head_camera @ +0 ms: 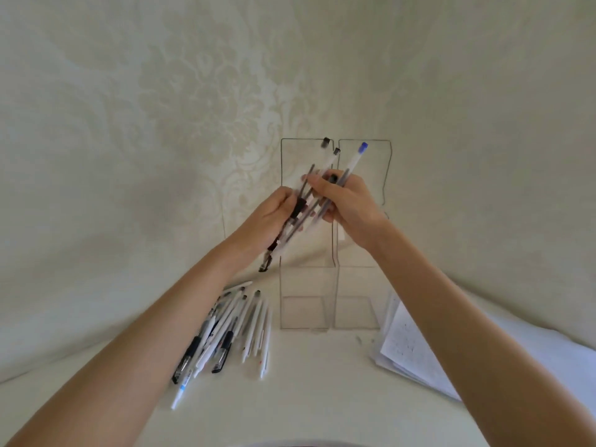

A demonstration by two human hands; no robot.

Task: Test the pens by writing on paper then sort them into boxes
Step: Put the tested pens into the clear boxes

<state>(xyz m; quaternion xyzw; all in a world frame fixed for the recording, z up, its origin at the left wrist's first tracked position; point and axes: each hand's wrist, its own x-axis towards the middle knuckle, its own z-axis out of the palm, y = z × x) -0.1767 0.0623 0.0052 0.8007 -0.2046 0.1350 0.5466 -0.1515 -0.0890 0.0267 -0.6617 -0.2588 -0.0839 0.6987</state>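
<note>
Mid-frame, the left grip (271,217) and the right grip (350,204) are together clasping a slanted bundle of pens (306,204), its blue-capped pen (356,158) pointing toward the upper right. Behind them, a left clear box (303,317) and a right clear box (354,317) are standing side by side on the worktop (306,398). A pile of pens (225,330) is lying at lower left and a paper stack (406,346) at lower right.
</note>
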